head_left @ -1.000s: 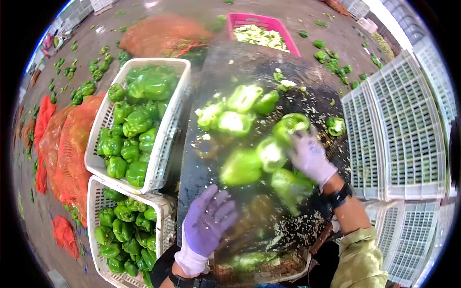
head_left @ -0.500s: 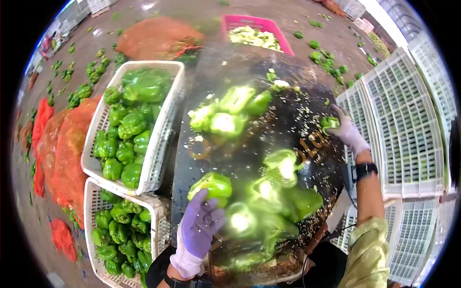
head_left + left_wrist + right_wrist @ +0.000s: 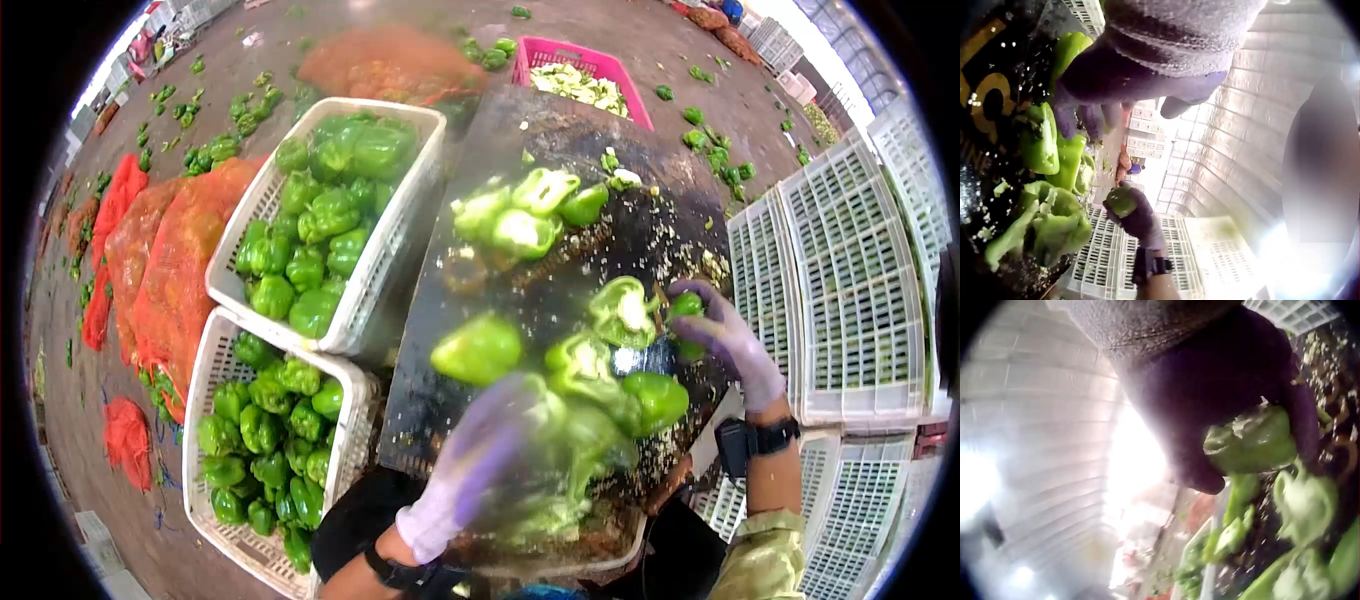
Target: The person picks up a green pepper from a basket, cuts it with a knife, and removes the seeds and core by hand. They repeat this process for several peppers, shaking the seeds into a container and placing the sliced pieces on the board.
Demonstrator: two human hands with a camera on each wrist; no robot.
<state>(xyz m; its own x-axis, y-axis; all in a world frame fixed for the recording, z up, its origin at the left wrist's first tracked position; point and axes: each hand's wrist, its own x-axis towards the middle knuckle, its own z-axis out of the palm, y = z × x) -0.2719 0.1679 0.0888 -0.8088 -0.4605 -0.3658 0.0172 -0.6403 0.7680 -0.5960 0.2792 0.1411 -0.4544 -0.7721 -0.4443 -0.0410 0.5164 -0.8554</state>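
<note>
In the head view my gloved right hand (image 3: 737,345) grips a cut green bell pepper (image 3: 687,306) at the right side of a dark board (image 3: 440,300). The right wrist view shows that bell pepper (image 3: 1260,447) between thumb and fingers. My gloved left hand (image 3: 480,455), blurred, reaches over the board's near part, its fingers close to cut pepper pieces (image 3: 580,365). In the left wrist view the left hand (image 3: 1129,78) has its fingers extended, with a pepper half (image 3: 1039,139) just beyond the fingertips. A whole-looking pepper (image 3: 476,350) lies left of the cut pieces.
Two white crates (image 3: 225,255) of whole peppers stand left of the board. Farther back are more pepper halves (image 3: 525,232) and a pink crate (image 3: 640,110) of pale scraps. White crates (image 3: 760,280) are stacked at the right; orange net sacks (image 3: 190,260) lie at the left.
My right hand went from a pepper mid-board to the small cut one at the right edge and now holds it. Pepper pieces shifted nearer; my left hand moved rightward off the pepper it touched.
</note>
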